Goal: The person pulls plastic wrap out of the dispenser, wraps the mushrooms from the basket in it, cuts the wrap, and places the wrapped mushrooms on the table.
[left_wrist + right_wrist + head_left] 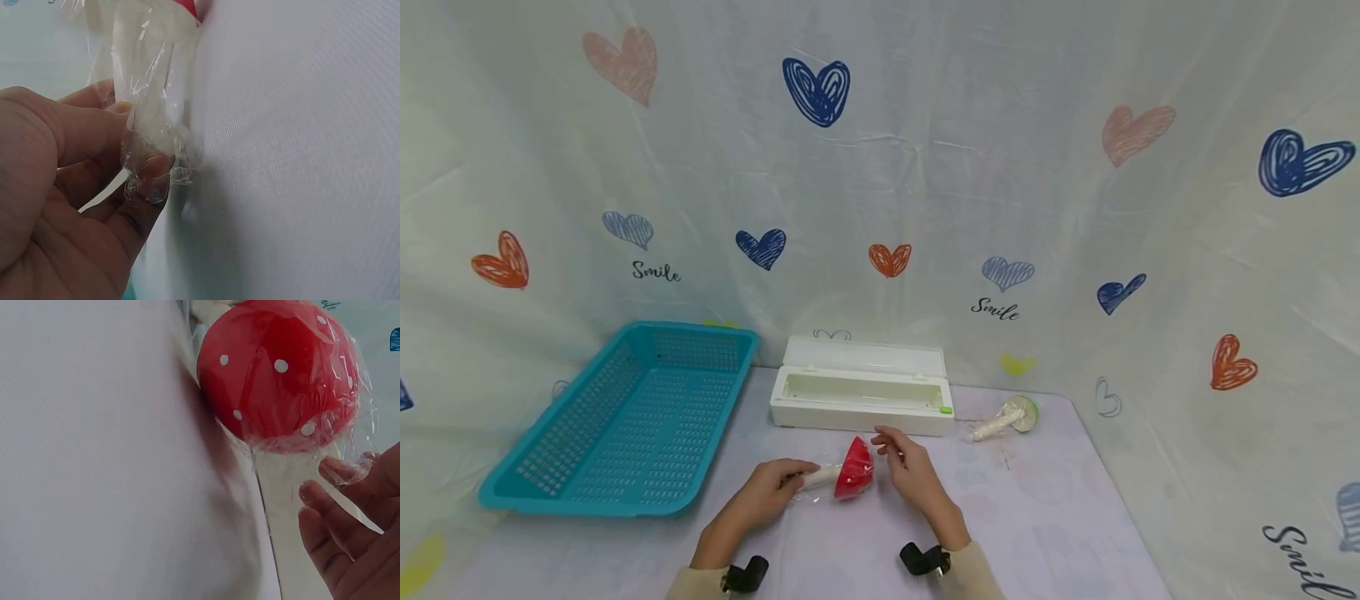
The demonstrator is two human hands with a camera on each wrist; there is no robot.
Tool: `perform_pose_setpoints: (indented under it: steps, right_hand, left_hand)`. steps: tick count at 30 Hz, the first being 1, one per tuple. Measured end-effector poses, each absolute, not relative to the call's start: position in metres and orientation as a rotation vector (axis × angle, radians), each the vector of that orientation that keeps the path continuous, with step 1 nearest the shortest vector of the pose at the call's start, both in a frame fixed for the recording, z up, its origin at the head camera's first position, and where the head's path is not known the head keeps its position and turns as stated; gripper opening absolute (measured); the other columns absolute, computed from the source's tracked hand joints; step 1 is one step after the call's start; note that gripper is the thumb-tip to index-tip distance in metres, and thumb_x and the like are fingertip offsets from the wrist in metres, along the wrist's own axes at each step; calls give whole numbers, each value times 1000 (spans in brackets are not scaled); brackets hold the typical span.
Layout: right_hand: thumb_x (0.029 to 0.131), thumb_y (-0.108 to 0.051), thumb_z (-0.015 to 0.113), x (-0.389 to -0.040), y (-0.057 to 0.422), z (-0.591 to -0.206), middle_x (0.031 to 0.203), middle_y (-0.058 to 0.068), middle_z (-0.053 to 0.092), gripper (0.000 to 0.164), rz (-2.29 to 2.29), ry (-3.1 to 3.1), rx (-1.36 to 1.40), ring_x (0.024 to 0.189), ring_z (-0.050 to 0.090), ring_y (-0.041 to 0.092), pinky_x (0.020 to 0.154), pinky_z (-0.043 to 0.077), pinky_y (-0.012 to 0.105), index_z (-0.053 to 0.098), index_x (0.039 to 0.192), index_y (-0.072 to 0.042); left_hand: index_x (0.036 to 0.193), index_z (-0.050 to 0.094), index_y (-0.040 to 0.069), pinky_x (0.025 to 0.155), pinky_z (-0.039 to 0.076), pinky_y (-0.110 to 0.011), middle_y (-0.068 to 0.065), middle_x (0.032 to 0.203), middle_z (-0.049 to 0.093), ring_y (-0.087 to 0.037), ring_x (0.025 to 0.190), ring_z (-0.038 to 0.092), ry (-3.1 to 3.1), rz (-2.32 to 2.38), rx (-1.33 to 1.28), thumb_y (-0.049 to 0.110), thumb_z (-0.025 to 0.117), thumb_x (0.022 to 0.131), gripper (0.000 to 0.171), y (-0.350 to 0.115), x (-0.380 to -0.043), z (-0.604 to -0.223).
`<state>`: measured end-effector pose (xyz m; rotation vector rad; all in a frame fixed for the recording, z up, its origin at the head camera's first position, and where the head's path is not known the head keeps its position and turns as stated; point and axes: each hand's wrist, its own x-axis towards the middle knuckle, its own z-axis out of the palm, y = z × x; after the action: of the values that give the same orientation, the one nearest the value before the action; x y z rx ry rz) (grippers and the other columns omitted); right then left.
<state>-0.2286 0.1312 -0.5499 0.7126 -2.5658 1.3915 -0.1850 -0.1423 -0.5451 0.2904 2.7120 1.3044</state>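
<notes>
A toy mushroom with a red cap [854,473] and pale stem lies sideways close over the table, wrapped in clear film. White dots cover its rounded red cap [281,387] in the right wrist view. My left hand [767,490] pinches the stem end; in the left wrist view, the crinkled film [153,147] bunches between thumb and fingers. Beside the cap is my right hand [913,475], its fingers loosely bent, with fingertips [334,469] right at the loose film over the cap's edge.
Behind the hands stands a long white box [861,417] with its lid [865,358] raised and a green tab at its right end. A blue-green perforated basket [696,467] is at left. Another wrapped mushroom with a greenish cap [1022,413] lies at right. A heart-printed curtain [917,183] hangs behind.
</notes>
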Motion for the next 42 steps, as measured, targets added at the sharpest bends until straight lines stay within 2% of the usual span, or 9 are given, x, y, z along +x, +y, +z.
perform_pose_setpoints:
  steps: [5,13,20,24,26,28,33,39,42]
  right_hand:
    - [100,-8,65,-232,123,-549,107,8,76,24,1403,-2523,694,98,72,23,78,59,24,67,124,-8]
    - [94,6,67,-234,130,-551,93,7,71,14,1094,-2458,659,81,63,13,70,56,23,72,98,-7]
    - [101,-12,59,-224,136,-556,115,10,72,27,1404,-2563,774,99,68,24,80,60,26,72,123,-5]
    - [100,-18,66,-219,139,-561,129,13,67,38,1541,-2610,787,110,68,33,87,60,30,65,136,-5]
    - [97,-13,71,-217,140,-562,128,12,68,39,1568,-2607,734,110,69,32,88,60,30,66,134,-6]
    - [92,-6,75,-217,139,-563,122,12,71,35,1590,-2567,666,105,70,29,87,60,29,71,127,-5]
    - [87,-5,79,-219,135,-563,99,7,77,16,1589,-2465,537,87,70,14,77,59,22,78,103,-8]
    - [94,-6,74,-219,134,-561,98,7,75,9,1549,-2379,525,89,72,14,79,61,23,74,101,-10]
    - [98,-10,69,-219,134,-560,103,8,75,12,1545,-2402,555,94,73,20,81,61,25,76,108,-9]
  left_hand:
    - [118,76,14,97,55,-53,-8,122,74,-30,116,67,2680,1303,318,0,63,98,28,-141,-187,-546]
    - [124,73,15,97,56,-52,-8,120,74,-26,111,69,2713,1294,240,1,65,97,31,-138,-189,-547]
    - [112,71,18,92,58,-49,-6,114,75,-20,101,68,2748,1332,187,1,66,96,24,-135,-190,-544]
    - [112,73,17,78,54,-33,-2,109,72,-17,89,58,2719,1319,169,8,79,87,27,-135,-188,-544]
    - [113,72,17,72,47,-28,-2,107,69,-16,85,53,2707,1320,185,7,85,81,36,-134,-188,-546]
    - [113,71,16,76,50,-30,-1,104,67,-16,86,54,2719,1317,201,3,87,78,40,-133,-190,-547]
    - [112,68,15,87,57,-44,-1,101,71,-16,91,62,2754,1360,174,-5,78,85,35,-132,-191,-546]
    - [116,61,13,72,54,-29,-7,104,76,-15,84,64,2678,1475,220,2,71,94,27,-136,-190,-542]
    - [111,65,11,63,51,-25,-5,93,74,-15,75,62,2661,1481,246,5,68,97,16,-138,-191,-542]
